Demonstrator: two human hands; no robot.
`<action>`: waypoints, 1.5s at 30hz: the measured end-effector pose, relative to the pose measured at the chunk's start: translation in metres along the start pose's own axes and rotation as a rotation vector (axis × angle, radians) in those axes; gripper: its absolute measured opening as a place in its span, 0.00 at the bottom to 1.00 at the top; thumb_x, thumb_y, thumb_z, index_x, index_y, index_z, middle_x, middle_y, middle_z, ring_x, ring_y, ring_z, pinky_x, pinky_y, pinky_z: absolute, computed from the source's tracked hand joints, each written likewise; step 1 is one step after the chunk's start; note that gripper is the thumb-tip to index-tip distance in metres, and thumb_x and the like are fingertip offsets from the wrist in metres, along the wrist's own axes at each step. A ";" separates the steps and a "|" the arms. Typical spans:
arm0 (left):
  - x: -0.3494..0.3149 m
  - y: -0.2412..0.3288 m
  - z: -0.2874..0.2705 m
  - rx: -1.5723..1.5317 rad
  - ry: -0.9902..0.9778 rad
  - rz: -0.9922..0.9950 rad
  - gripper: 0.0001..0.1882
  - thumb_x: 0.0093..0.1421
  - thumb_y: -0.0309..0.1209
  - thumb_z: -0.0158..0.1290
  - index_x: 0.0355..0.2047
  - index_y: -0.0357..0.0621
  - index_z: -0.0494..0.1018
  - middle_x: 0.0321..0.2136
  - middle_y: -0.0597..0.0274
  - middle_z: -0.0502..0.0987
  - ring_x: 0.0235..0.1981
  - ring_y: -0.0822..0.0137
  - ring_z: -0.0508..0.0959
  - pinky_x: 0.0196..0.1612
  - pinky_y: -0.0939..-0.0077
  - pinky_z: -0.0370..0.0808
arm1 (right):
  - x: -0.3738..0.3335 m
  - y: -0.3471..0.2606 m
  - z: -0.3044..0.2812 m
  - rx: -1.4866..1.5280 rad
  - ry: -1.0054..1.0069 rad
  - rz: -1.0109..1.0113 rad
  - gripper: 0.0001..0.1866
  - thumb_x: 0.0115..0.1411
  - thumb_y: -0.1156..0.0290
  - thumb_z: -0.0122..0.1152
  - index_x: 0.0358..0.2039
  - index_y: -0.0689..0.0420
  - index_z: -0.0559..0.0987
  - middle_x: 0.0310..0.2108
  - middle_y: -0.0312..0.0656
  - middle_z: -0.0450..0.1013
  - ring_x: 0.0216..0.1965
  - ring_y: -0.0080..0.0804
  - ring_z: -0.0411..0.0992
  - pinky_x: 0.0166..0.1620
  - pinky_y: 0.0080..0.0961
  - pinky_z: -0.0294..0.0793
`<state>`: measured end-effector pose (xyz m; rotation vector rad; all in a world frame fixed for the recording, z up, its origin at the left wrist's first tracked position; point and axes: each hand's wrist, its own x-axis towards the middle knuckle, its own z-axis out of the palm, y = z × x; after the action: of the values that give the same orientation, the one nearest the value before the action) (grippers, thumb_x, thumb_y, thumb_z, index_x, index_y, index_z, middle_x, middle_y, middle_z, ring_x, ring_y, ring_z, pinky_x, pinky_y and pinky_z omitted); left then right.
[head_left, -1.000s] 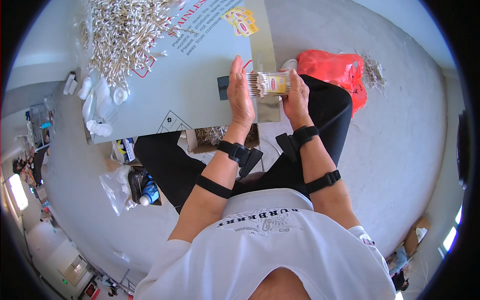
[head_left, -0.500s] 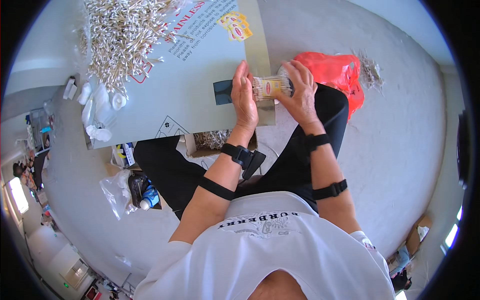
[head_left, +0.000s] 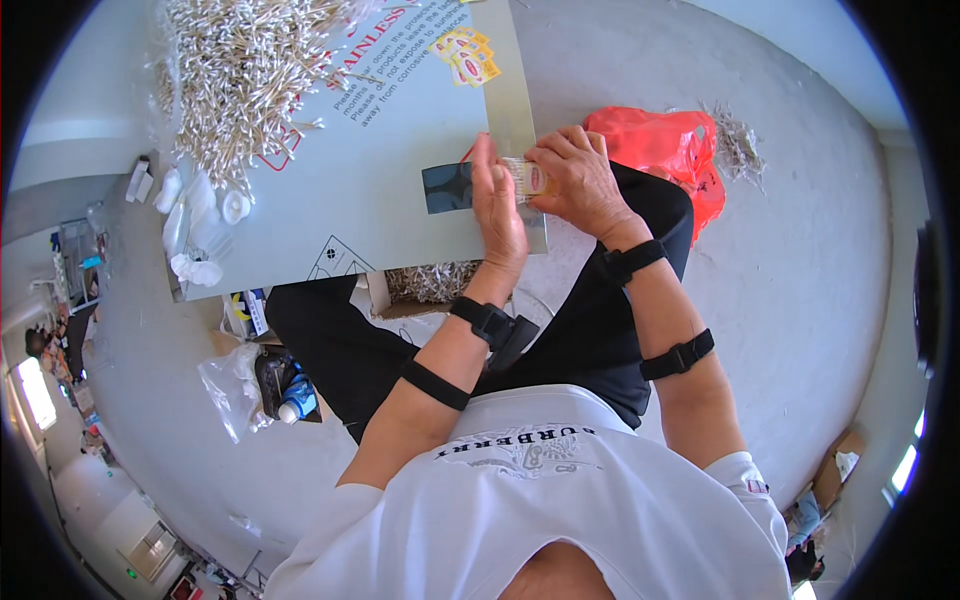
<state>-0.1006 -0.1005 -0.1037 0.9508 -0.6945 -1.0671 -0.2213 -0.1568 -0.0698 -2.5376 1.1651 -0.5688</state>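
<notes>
A small see-through pack of cotton swabs (head_left: 530, 180) with a yellow label lies between my hands at the table's right edge. My right hand (head_left: 582, 188) wraps round its right part, thumb below and fingers above, covering much of it. Flat and upright, my left hand (head_left: 499, 212) has its fingers stretched out, with the palm against the swab ends on the left. Beside that hand, a dark square (head_left: 447, 188) lies on the table (head_left: 380, 225). A large heap of loose cotton swabs (head_left: 240, 85) covers the far left, and several yellow labels (head_left: 465, 57) lie at the far right.
White plastic pieces (head_left: 200, 225) sit at the table's left edge. Below the near edge stands a carton of swabs (head_left: 430, 281), between my knees. A red plastic bag (head_left: 650, 140) and scattered swabs (head_left: 738, 143) are on the floor at right; a blue bottle (head_left: 297, 397) stands at left.
My right hand has closed further over the swab pack, hiding its right end, and its forearm has swung outward. The left hand stays flat at the pack's left end, shifted slightly right.
</notes>
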 end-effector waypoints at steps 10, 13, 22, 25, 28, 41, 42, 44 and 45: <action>-0.014 0.013 -0.001 -0.096 0.066 -0.184 0.33 0.69 0.45 0.44 0.65 0.35 0.51 0.63 0.48 0.55 0.63 0.58 0.59 0.65 0.63 0.56 | -0.001 0.003 0.002 0.026 0.010 -0.031 0.26 0.37 0.67 0.71 0.41 0.55 0.78 0.42 0.36 0.72 0.50 0.38 0.64 0.54 0.35 0.60; -0.018 0.013 -0.003 -0.095 0.118 -0.259 0.31 0.69 0.44 0.44 0.63 0.35 0.53 0.59 0.48 0.61 0.59 0.60 0.64 0.62 0.66 0.62 | -0.001 0.002 0.003 0.034 0.015 -0.021 0.26 0.36 0.67 0.70 0.41 0.55 0.78 0.42 0.36 0.72 0.50 0.38 0.64 0.55 0.35 0.60; 0.018 0.029 -0.008 -0.165 0.123 -0.607 0.21 0.68 0.37 0.46 0.56 0.36 0.62 0.40 0.54 0.75 0.41 0.66 0.77 0.47 0.70 0.76 | 0.003 0.006 0.004 0.035 -0.070 -0.031 0.25 0.39 0.66 0.69 0.42 0.56 0.78 0.45 0.38 0.71 0.53 0.40 0.63 0.55 0.37 0.59; 0.018 0.030 -0.008 -0.109 0.096 -0.609 0.20 0.67 0.34 0.47 0.55 0.35 0.63 0.39 0.55 0.76 0.38 0.67 0.78 0.44 0.72 0.77 | 0.003 0.004 0.005 0.033 -0.027 -0.046 0.26 0.38 0.68 0.69 0.42 0.55 0.78 0.43 0.37 0.72 0.51 0.39 0.64 0.54 0.37 0.60; 0.010 0.029 -0.011 -0.026 0.135 -0.551 0.20 0.66 0.30 0.48 0.55 0.32 0.62 0.39 0.54 0.76 0.37 0.67 0.78 0.43 0.74 0.77 | 0.000 0.003 0.006 0.028 0.019 -0.050 0.26 0.36 0.70 0.69 0.41 0.55 0.77 0.41 0.36 0.72 0.50 0.38 0.64 0.53 0.36 0.61; 0.022 0.031 0.000 0.254 0.017 -0.497 0.19 0.58 0.20 0.51 0.49 0.27 0.66 0.29 0.55 0.78 0.28 0.71 0.78 0.35 0.76 0.76 | 0.000 -0.002 0.001 0.039 -0.052 0.011 0.28 0.38 0.68 0.71 0.45 0.55 0.77 0.46 0.39 0.71 0.54 0.41 0.62 0.56 0.39 0.57; 0.021 0.028 -0.004 0.256 0.019 -0.492 0.19 0.58 0.20 0.51 0.49 0.27 0.66 0.29 0.55 0.78 0.28 0.71 0.78 0.35 0.76 0.76 | -0.002 -0.008 0.002 0.040 -0.050 0.007 0.28 0.38 0.68 0.71 0.45 0.55 0.77 0.46 0.39 0.71 0.54 0.41 0.62 0.56 0.39 0.57; 0.018 0.025 -0.015 0.398 0.105 -0.390 0.18 0.58 0.19 0.51 0.50 0.28 0.66 0.30 0.54 0.78 0.27 0.70 0.79 0.34 0.76 0.77 | -0.009 -0.022 0.003 -0.015 0.328 0.178 0.27 0.42 0.69 0.71 0.46 0.56 0.76 0.44 0.38 0.72 0.51 0.36 0.65 0.52 0.38 0.61; 0.016 0.024 -0.017 0.397 0.101 -0.387 0.18 0.58 0.19 0.51 0.50 0.28 0.66 0.30 0.54 0.78 0.27 0.70 0.79 0.34 0.76 0.77 | -0.015 -0.023 0.007 -0.019 0.333 0.179 0.27 0.42 0.69 0.71 0.46 0.56 0.76 0.44 0.38 0.72 0.51 0.36 0.65 0.52 0.38 0.61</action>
<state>-0.0706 -0.1061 -0.0893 1.5165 -0.6661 -1.2307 -0.2125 -0.1302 -0.0699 -2.3798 1.4952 -0.9631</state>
